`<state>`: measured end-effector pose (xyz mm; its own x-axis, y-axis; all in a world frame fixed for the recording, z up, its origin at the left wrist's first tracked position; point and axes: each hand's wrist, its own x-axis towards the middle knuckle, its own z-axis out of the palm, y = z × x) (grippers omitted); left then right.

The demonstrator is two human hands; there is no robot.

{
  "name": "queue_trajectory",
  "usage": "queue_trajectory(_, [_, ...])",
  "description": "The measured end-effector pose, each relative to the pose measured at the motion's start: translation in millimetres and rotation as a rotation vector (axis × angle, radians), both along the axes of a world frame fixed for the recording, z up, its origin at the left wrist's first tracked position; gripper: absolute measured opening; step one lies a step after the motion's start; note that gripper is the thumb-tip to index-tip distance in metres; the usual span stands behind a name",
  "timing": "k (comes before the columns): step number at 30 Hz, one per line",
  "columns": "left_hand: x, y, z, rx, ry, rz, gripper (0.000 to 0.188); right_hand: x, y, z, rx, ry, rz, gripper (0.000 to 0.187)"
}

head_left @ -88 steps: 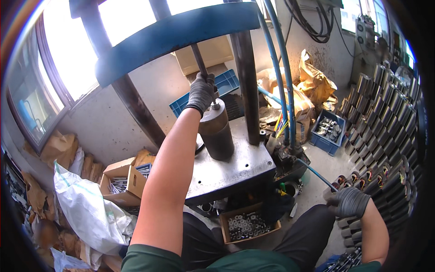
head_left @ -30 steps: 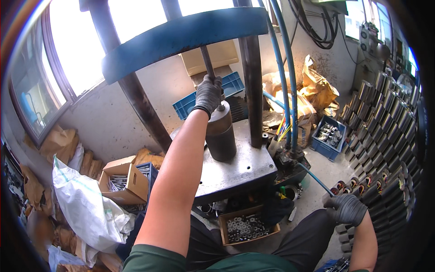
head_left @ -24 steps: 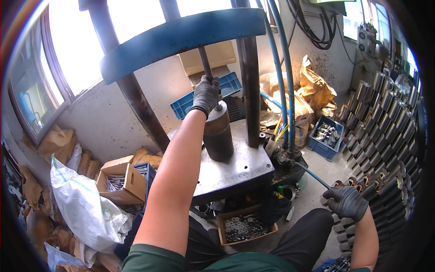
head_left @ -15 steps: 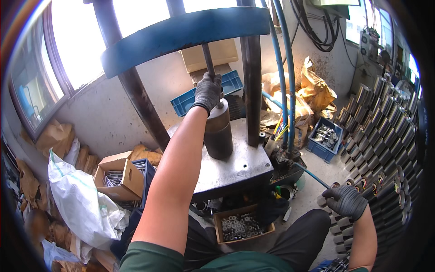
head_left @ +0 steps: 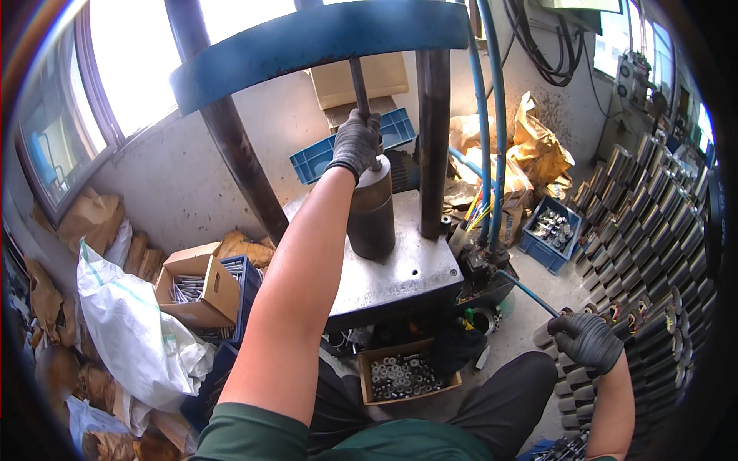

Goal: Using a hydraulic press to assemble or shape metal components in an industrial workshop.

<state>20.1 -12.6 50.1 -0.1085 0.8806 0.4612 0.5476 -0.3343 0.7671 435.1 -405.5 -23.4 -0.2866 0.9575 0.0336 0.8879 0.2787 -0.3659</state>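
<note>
My left hand [head_left: 356,144], in a dark grey glove, is closed round the lower part of an upright metal rod [head_left: 359,83]. The rod hangs beneath the blue crossbeam [head_left: 323,50] of a press. Just under that hand stands a dark metal cylinder [head_left: 373,223] with a lighter top, upright on the steel press table [head_left: 369,286]. Where the rod meets the cylinder is partly hidden by my fingers. Down at the right, my right hand [head_left: 590,343], gloved too, is closed on the end of a thin blue lever [head_left: 530,293].
Dark posts [head_left: 432,146] flank the cylinder. Metal cylinders are stacked [head_left: 638,215] on the right, near a blue crate [head_left: 551,234] of small parts. A box of ring-shaped parts [head_left: 411,399] sits below the table. Left are a carton of rods [head_left: 217,296] and a white sack [head_left: 134,330].
The whole view has shifted slightly. Both hands keep their holds on the rod and the lever, and the cylinder stays in its place on the table.
</note>
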Motion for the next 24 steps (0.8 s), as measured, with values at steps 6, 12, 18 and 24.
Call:
queue_trajectory(6, [11, -13, 5, 0.001, 0.003, -0.028, 0.035, 6, 6, -8, 0.265, -0.020, -0.059, 0.016])
queue_trajectory(12, [4, -13, 2, 0.007, -0.026, -0.021, 0.033, -13, 105, 46, 0.852, -0.106, -0.203, 0.010])
queue_trajectory(18, [11, -18, 5, -0.008, -0.037, -0.041, 0.032, -4, 184, 79, 0.860, -0.117, -0.259, 0.029])
queue_trajectory(24, [-4, -21, -9, -0.014, -0.370, -0.330, 0.014, -11, 196, 87, 0.649, -0.060, -0.364, 0.055])
